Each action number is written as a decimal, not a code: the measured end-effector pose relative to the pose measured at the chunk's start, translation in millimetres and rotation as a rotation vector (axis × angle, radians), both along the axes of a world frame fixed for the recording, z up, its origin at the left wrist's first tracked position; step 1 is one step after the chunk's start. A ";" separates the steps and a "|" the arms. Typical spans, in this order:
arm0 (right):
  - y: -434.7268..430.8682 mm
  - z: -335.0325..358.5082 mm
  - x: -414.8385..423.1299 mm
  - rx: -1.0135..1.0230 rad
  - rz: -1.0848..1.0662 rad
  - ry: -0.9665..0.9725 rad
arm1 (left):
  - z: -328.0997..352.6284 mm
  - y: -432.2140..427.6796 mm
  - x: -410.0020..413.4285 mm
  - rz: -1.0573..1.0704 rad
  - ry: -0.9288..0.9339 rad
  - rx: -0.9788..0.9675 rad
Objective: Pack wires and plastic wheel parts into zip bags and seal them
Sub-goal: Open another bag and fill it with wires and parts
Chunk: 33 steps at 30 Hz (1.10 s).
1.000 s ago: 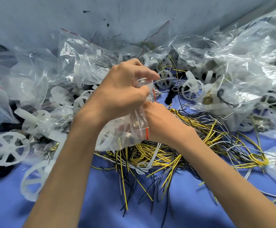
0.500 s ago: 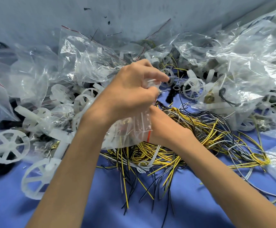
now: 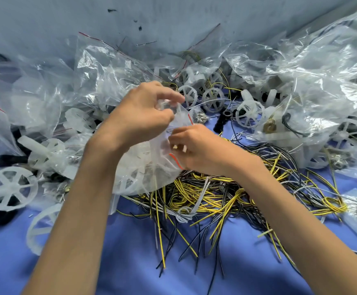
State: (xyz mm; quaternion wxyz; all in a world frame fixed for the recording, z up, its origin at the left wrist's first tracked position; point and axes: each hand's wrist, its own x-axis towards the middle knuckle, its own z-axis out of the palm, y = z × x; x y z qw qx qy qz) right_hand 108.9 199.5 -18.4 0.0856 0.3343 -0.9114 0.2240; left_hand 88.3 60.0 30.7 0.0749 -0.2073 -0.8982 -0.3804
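Two bare arms fill the lower part of the frame, one at lower left and one at lower right. Each ends in a bare hand near the middle: the left hand and the right hand. The fingertips look blurry.

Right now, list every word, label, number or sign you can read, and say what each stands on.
None: no text can be read anywhere in this view.
The zip bag pinched by the left hand and right hand bears only a red seal line, no print.
The wheels and wires show no marks; dark specks on the wall are no letters.
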 end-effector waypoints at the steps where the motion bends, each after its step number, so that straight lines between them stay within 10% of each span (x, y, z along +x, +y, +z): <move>1: 3.1 2.5 -1.9 -0.016 -0.022 0.028 | -1.3 -1.8 -2.4 0.026 0.004 -0.005; 14: 65.2 9.2 -19.3 0.010 -0.391 -0.029 | -3.2 -34.5 -14.7 0.135 -0.076 -0.329; 25: 80.3 -15.7 -30.2 0.279 -0.455 -0.563 | -2.4 -46.4 -15.1 -0.024 -0.227 -0.676; 33: 90.8 -18.9 -93.9 0.089 -0.547 -0.330 | -2.9 -43.9 -11.0 -0.020 -0.244 -0.696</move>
